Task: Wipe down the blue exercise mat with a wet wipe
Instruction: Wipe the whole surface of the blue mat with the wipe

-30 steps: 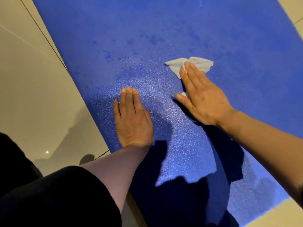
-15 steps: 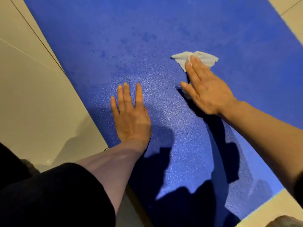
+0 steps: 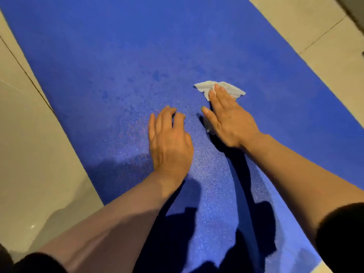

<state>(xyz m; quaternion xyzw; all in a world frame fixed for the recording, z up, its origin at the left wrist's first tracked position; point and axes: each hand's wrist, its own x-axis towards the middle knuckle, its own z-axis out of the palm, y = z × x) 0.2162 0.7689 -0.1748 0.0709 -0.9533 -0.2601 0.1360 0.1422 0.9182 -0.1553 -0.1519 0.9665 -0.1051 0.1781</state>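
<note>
Right hand presses flat, fingers straight, on the wet wipe; left hand, grip released, seems to brace the blue mat. The crumpled wipe could slip free, skipping far patches.

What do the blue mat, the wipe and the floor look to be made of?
Blue mat: probably foam or rubber, matte, finely pebbled grain. Wipe: thin white nonwoven sheet, crumpled and limp under the right hand. Floor: beige glazed tile, judging by grout lines and soft sheen.
</note>
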